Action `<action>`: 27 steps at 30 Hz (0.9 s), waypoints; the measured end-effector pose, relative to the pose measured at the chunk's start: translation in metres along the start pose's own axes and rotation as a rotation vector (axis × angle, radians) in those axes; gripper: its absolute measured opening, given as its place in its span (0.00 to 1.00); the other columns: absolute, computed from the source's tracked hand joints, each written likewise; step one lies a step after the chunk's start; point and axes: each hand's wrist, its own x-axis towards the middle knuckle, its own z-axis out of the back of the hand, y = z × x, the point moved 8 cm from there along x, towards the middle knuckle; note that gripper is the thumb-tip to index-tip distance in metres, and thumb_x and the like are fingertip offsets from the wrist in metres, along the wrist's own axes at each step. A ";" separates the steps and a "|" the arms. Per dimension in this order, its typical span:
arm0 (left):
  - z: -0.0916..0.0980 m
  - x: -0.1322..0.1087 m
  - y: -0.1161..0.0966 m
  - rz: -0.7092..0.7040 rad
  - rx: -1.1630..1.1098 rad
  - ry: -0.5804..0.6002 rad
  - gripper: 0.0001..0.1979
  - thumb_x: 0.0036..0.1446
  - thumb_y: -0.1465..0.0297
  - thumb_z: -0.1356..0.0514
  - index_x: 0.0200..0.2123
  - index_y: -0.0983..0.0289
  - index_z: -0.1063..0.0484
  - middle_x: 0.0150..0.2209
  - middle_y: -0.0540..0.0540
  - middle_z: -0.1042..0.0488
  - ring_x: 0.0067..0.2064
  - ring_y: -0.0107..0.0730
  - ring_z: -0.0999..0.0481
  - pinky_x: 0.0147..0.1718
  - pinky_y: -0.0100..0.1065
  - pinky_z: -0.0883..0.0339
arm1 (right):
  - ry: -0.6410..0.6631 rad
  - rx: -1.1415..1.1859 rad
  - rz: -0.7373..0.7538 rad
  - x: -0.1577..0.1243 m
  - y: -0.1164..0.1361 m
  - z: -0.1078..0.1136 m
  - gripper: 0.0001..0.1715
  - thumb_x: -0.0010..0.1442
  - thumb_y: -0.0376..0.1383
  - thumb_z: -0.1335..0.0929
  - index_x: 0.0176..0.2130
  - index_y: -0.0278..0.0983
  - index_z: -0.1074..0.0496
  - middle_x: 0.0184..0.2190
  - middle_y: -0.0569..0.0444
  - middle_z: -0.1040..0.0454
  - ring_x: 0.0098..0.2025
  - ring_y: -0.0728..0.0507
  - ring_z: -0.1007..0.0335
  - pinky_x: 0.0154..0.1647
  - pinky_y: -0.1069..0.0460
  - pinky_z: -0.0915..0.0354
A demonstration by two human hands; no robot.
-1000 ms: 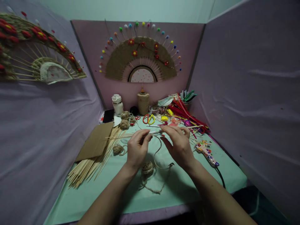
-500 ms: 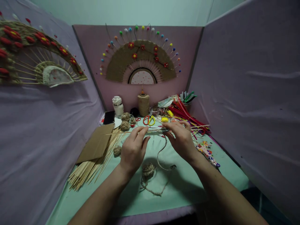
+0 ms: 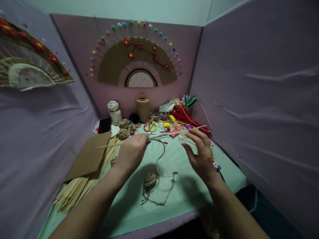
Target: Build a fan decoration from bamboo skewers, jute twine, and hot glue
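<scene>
My left hand (image 3: 132, 151) is closed around thin bamboo sticks (image 3: 193, 128) held level above the table. Pale twine lies along their middle, and a slim rod with a red end (image 3: 164, 142) sticks out beside them. From this bundle a twine strand (image 3: 161, 156) hangs down to the table, where a twine ball (image 3: 150, 180) rests. My right hand (image 3: 201, 154) is apart from the bundle's middle, thumb and fingers spread, its fingertips close to the sticks' right end. What lies inside my left fist is hidden.
Bamboo sticks (image 3: 72, 196) and a cardboard sheet (image 3: 87, 156) lie on the left. Scissors (image 3: 152, 126), a twine spool (image 3: 143, 111), a jar (image 3: 114, 113) and red strips (image 3: 185, 118) stand or lie at the back. Fabric walls enclose both sides; a decorated fan (image 3: 112, 63) hangs behind.
My right hand has let go of the bundle and moved right, opening its fingers. My left hand now grips the sticks, which tilt up to the right. The view has turned slightly right.
</scene>
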 end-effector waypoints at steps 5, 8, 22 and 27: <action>0.003 -0.005 0.006 -0.048 -0.067 -0.223 0.11 0.64 0.72 0.46 0.47 0.69 0.29 0.42 0.62 0.26 0.43 0.40 0.26 0.41 0.37 0.31 | 0.329 -0.423 -0.425 -0.073 -0.113 0.019 0.19 0.62 0.42 0.34 0.48 0.32 0.30 0.42 0.39 0.26 0.46 0.32 0.30 0.48 0.40 0.35; -0.007 -0.005 0.007 -0.038 -0.052 -0.249 0.13 0.66 0.72 0.49 0.49 0.68 0.29 0.42 0.61 0.26 0.43 0.40 0.27 0.41 0.37 0.31 | 0.650 -0.610 -0.585 -0.118 -0.161 0.016 0.28 0.58 0.44 0.31 0.51 0.28 0.30 0.42 0.35 0.26 0.46 0.31 0.30 0.49 0.41 0.36; -0.032 -0.035 0.019 -0.023 -0.181 -0.480 0.07 0.64 0.75 0.44 0.46 0.63 0.32 0.39 0.55 0.20 0.41 0.33 0.22 0.44 0.37 0.42 | 0.531 -0.539 -0.628 -0.127 -0.159 0.023 0.28 0.63 0.44 0.41 0.55 0.29 0.34 0.46 0.35 0.27 0.48 0.31 0.29 0.48 0.41 0.35; -0.041 -0.039 0.023 -0.048 -0.145 -0.495 0.11 0.63 0.77 0.45 0.48 0.64 0.31 0.42 0.59 0.21 0.43 0.35 0.24 0.42 0.36 0.39 | 0.290 -0.293 -0.582 -0.098 -0.137 0.032 0.30 0.62 0.50 0.42 0.54 0.34 0.33 0.45 0.39 0.28 0.48 0.34 0.31 0.48 0.41 0.34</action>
